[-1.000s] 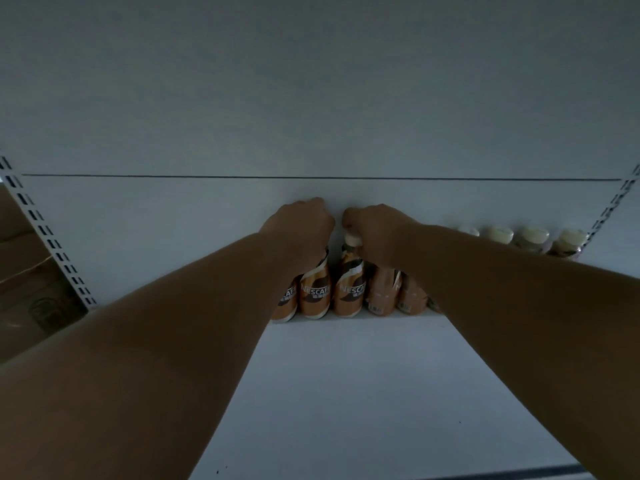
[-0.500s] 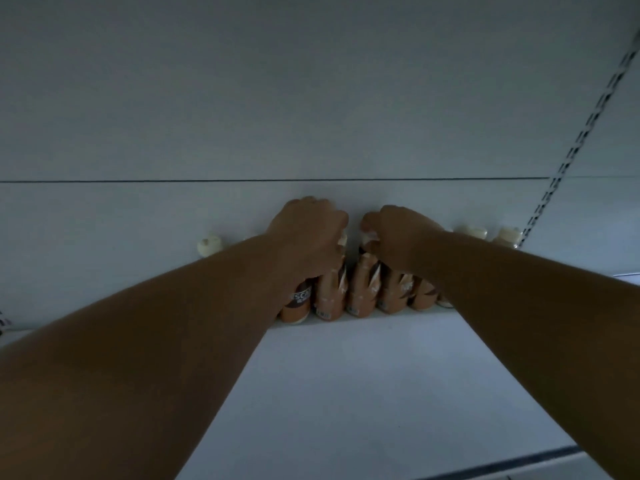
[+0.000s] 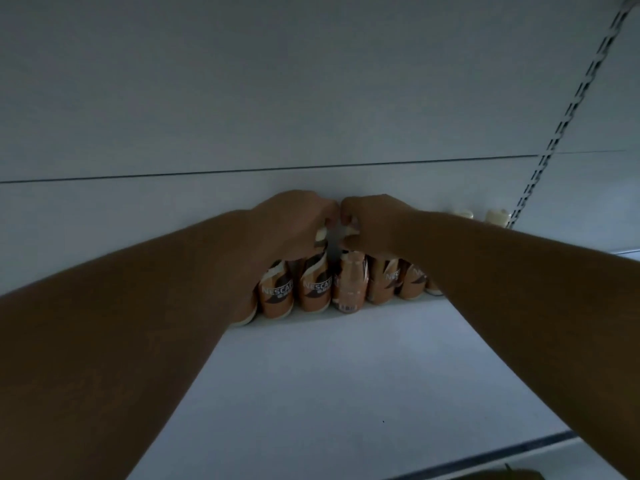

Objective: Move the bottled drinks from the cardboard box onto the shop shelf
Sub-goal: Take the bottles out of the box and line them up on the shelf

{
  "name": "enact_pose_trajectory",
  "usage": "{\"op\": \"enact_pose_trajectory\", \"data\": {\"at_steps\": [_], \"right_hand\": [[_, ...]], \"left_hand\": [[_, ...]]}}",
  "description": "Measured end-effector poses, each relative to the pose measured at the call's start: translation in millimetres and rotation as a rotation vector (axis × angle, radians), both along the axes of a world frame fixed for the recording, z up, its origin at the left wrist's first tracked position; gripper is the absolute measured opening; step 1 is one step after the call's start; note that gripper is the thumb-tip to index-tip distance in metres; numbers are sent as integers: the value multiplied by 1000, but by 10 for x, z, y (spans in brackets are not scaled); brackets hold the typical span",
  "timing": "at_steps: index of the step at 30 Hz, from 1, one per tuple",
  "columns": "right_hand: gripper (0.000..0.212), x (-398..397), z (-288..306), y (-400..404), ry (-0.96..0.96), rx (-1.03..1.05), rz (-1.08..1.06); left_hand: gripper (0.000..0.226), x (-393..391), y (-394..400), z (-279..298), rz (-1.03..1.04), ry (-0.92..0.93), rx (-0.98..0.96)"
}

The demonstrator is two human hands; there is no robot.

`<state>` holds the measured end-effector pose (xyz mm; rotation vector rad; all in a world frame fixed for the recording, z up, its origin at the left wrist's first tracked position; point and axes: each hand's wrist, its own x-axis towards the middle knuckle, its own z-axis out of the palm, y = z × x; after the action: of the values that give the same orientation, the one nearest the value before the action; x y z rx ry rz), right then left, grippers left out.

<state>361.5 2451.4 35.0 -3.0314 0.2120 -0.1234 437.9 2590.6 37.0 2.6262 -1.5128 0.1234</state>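
Observation:
Several orange-brown coffee bottles (image 3: 313, 289) with cream caps stand in a row against the back wall of the white shop shelf (image 3: 329, 375). My left hand (image 3: 294, 223) is closed over the cap of one bottle in the row. Beside it, almost touching, my right hand (image 3: 372, 223) grips the top of the neighbouring bottle (image 3: 349, 289). Both forearms reach in from the front and hide part of the row. The cardboard box is out of sight.
The underside of the shelf above (image 3: 311, 81) hangs low over my hands. A slotted upright rail (image 3: 568, 112) runs up at the right. Two more cream bottle caps (image 3: 497, 216) show at the far right of the row.
The view has shifted left, so the rail sits further right. My hands have drawn closer together over the bottle tops; the row of bottles stays against the back wall.

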Motion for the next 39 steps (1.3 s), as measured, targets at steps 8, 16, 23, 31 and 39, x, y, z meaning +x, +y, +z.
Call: {"op": "enact_pose_trajectory", "data": {"at_steps": [8,16,23,31,39], "right_hand": [[42,51,15,33,5,-132,-22],[39,39,49,-10,106,-77,-4],[34,55,40,8,36,-68,45],[34,85,-23,-12,-32,-71,35],[39,124,-58,-14,-52,-72,-9]], "left_hand": [[28,-12,-92,-72,99,-129,27],[25,88,-35,-126,70,-148,14],[25,117,-74,-140,105,-115,-2],[28,131,-106,-152,166,-62,15],[25,17,-33,-138,165,-71,-90]]}}
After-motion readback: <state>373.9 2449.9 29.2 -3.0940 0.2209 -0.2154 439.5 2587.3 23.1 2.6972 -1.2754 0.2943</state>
